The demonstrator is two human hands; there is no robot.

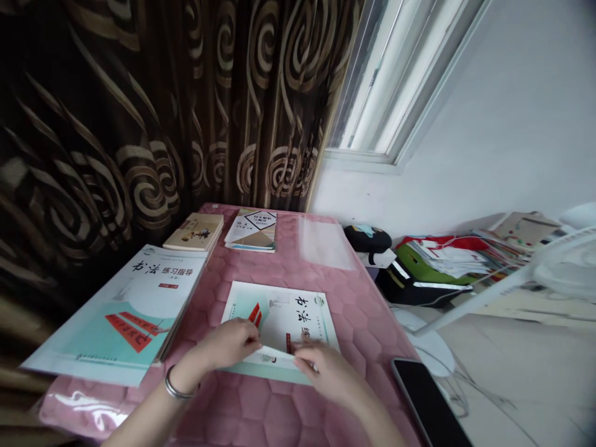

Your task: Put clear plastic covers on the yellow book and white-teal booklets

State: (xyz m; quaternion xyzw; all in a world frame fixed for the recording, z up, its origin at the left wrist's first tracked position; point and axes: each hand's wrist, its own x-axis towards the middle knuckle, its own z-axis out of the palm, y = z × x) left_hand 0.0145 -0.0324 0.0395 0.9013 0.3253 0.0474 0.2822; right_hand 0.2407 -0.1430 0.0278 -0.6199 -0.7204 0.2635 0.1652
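A calligraphy workbook [274, 310] with a white and pale green cover lies turned sideways on the pink quilted table cover [274, 410]. My left hand [233, 341], a silver bangle at its wrist, pinches the near edge of the workbook. My right hand [326, 369] grips the same edge a little further right. Between the two hands that edge is lifted slightly, and a small printed figure shows on the raised strip. Parts of both thumbs and fingers hide the cover's lower portion.
At left, a stack topped by a similar workbook [135, 310] stands near a tan book [195, 232]. Further back are another book [251, 230] and a clear plastic sheet [326, 242]. A black phone [431, 403] lies at the right edge. Beyond stand a white fan [503, 285] and bags.
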